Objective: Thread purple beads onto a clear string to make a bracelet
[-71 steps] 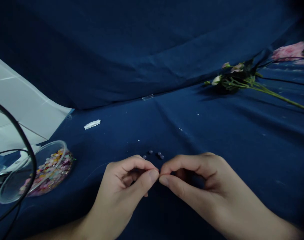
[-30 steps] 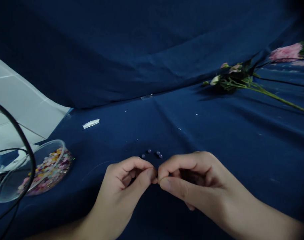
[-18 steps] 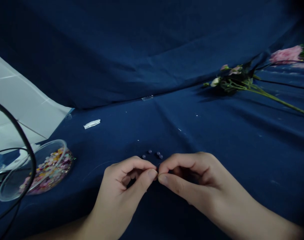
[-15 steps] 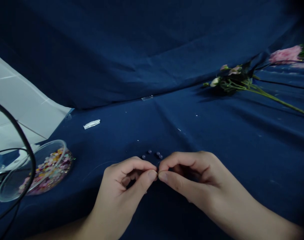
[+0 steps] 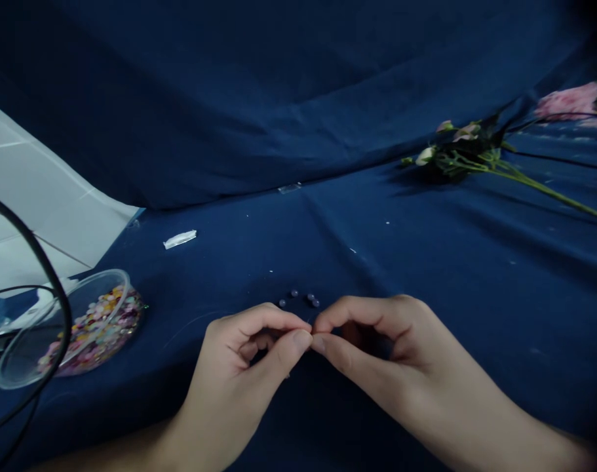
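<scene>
My left hand (image 5: 249, 357) and my right hand (image 5: 384, 351) rest low on a dark blue cloth (image 5: 426, 262), fingertips meeting in the middle. Each hand is closed in a pinch of thumb against forefinger; whatever lies between the fingertips is too small to make out. A faint thin thread (image 5: 190, 322) runs leftward over the cloth from my left hand. Several small purple beads (image 5: 299, 299) lie loose on the cloth just beyond the fingertips.
A clear plastic bowl (image 5: 13, 367) of mixed coloured beads sits at the left, crossed by a black cable (image 5: 52, 295). A small white wrapper (image 5: 180, 238) lies further back. Pink and white flowers (image 5: 468, 154) with green stems lie at the right. White floor shows at the far left.
The two pinches have stayed together with only slight shifts of the fingertips. The view has tipped a little, so everything sits slightly higher in the picture.
</scene>
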A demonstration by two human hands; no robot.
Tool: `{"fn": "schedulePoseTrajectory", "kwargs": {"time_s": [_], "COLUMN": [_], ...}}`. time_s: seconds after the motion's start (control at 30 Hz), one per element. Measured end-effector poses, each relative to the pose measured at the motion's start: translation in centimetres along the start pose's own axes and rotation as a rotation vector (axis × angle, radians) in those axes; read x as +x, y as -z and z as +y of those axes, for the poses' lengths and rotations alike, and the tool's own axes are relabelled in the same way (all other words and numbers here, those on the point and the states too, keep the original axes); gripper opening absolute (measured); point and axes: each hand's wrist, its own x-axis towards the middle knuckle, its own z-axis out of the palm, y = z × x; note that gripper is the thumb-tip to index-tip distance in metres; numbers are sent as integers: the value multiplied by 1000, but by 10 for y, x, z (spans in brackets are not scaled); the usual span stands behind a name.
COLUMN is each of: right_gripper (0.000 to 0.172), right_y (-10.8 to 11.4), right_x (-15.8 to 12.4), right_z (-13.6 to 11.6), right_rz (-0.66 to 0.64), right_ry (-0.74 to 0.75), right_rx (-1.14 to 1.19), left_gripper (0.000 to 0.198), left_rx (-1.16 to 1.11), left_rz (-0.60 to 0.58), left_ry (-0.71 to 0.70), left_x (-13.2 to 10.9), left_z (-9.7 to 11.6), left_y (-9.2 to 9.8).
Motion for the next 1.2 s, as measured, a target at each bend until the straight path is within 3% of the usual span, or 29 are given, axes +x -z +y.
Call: {"fn": "schedulePoseTrajectory", "kwargs": {"time_s": [0.23,0.33,0.43,0.67,0.83,1.07,1.2], "right_gripper": [21,16,15,18,18,19,22], "right_y": [1,5,8,11,15,16,19], "right_x": [3,4,4,9,11,7,9], "right_z": [-1,-3,-3,-2,-1,-4,-5], "right_rz": [-71,-17,54,-20,-36,-68,-40], "right_ry": [23,42,134,377,373,421,358], "right_rx": [-47,-64,-106,-179,-184,-199,-138], "left_gripper": [19,19,18,19,20,21,18], "left_rx": [88,178,229,98,-14,-41,-44], "left_rz": [-22,-42,-70,-146,-192,-217,-285], "left_ry": [-29,-60,-77,33,136,123,102], "left_x": [2,3,4,7,9,9,8], "left_z": [0,-2,-4,-7,-10,-10,-8], "left_y": [2,3,3,5,10,12,11]}}
